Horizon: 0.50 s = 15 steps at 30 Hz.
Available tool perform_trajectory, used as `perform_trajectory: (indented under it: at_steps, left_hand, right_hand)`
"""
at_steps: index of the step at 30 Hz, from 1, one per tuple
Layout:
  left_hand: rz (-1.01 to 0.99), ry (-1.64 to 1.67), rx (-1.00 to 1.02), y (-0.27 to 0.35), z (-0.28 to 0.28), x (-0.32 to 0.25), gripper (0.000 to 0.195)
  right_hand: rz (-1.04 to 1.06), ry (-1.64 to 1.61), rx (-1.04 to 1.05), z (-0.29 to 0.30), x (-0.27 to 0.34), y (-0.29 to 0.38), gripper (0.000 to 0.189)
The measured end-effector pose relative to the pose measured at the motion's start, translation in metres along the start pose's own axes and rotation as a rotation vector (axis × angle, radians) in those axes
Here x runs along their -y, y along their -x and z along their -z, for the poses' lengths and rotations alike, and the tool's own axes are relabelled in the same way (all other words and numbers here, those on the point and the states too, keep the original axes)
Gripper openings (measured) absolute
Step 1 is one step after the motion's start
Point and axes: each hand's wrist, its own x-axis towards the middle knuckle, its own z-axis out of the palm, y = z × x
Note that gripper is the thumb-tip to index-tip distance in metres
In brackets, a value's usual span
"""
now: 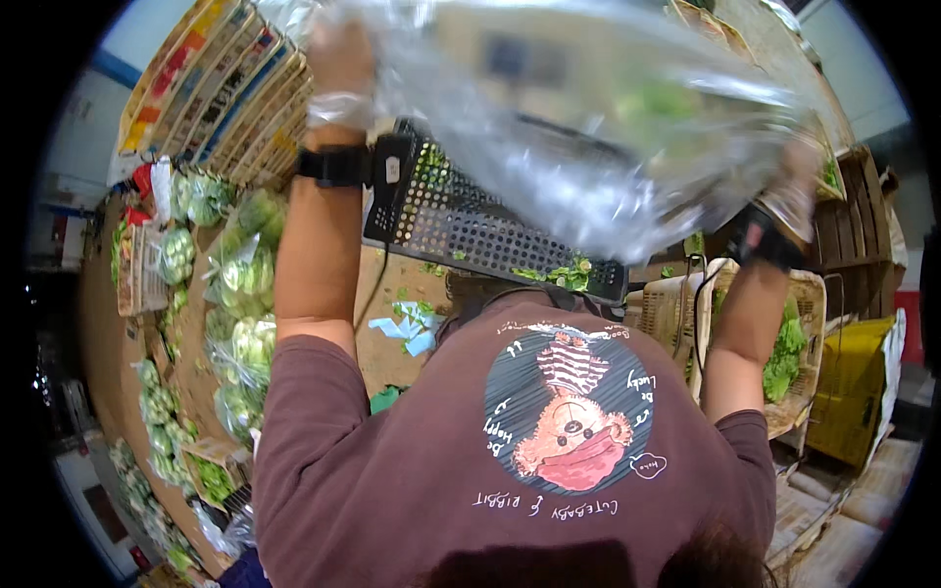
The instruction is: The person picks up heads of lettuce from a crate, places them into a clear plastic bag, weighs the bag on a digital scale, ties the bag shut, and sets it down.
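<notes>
A large clear plastic bag [588,169], blurred by motion, stretches between my two raised hands. My left hand [342,62], in a thin clear glove, holds its left side near the top of the view. At the bag's right side, my right hand [798,165] grips it, also gloved and partly blurred. Something green shows through the plastic, but whether it lies inside or behind cannot be told. Below the bag stands a black perforated plastic crate [470,228], partly covered by it. Green leaf scraps [566,275] lie along the crate's near edge.
Bagged green vegetables [246,287] line the floor at left, beside a tall slatted crate stack [220,88]. A pale basket [805,367] with leafy lettuce [784,353] stands at right, next to a yellow container [853,389]. Blue scraps [408,327] lie on the floor.
</notes>
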Motion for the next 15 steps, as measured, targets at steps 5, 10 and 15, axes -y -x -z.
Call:
perform_trajectory:
  at_steps: [5,10,15]
  left_hand:
    - [-0.33,-0.119,0.015,0.034,0.026,-0.06,0.013]
    - [0.167,0.303,0.678,0.168,0.039,0.035,0.019]
    - [1.043,0.799,0.408,0.166,0.064,0.036,0.022]
  right_hand:
    - [0.464,0.064,-0.099,0.021,0.001,0.067,0.02]
    - [-0.365,0.282,0.979,-0.018,-0.138,0.154,0.017]
    - [-0.748,0.001,0.937,-0.009,-0.098,0.155,0.024]
